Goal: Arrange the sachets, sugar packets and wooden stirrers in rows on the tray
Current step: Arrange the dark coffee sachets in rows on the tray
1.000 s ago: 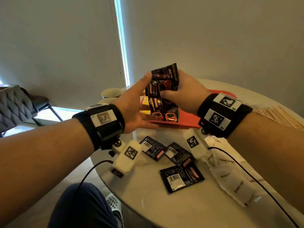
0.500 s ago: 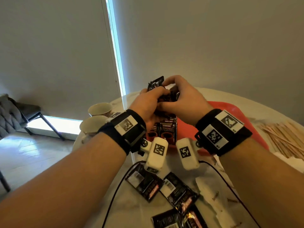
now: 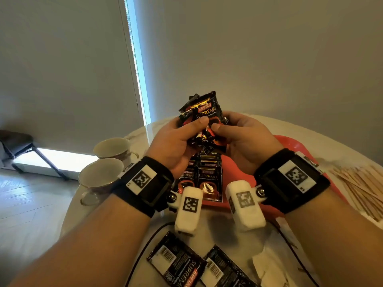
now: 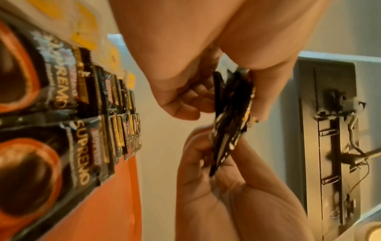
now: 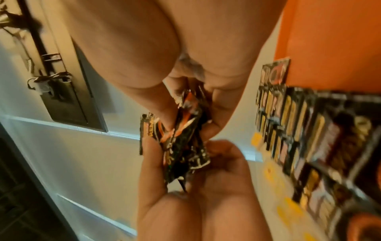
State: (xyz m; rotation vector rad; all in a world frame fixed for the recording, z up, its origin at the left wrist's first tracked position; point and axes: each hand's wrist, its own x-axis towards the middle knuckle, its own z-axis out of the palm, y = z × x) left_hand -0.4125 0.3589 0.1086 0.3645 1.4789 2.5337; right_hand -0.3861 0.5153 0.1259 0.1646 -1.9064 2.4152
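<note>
Both hands hold one bunch of black coffee sachets (image 3: 202,113) upright in the air above the red tray (image 3: 290,146). My left hand (image 3: 193,129) grips the bunch from the left with its thumb across the front. My right hand (image 3: 221,129) grips it from the right, thumb tip on the front sachet. The wrist views show the same bunch (image 4: 230,117) (image 5: 185,146) pinched between the fingers of both hands. Two overlapping rows of sachets (image 3: 209,179) (image 4: 92,114) (image 5: 309,130) lie on the tray below the hands. Wooden stirrers (image 3: 360,183) lie heaped at the right.
Loose sachets (image 3: 178,264) lie face down on the white table near me, beside white sugar packets (image 3: 269,266). Two cups (image 3: 99,177) stand at the table's left edge. Black cables run from the wrist cameras across the table.
My left hand, open beside the bunch a second ago, now grips it together with the right. The bunch has risen higher above the tray, and both thumbs now lie on its front.
</note>
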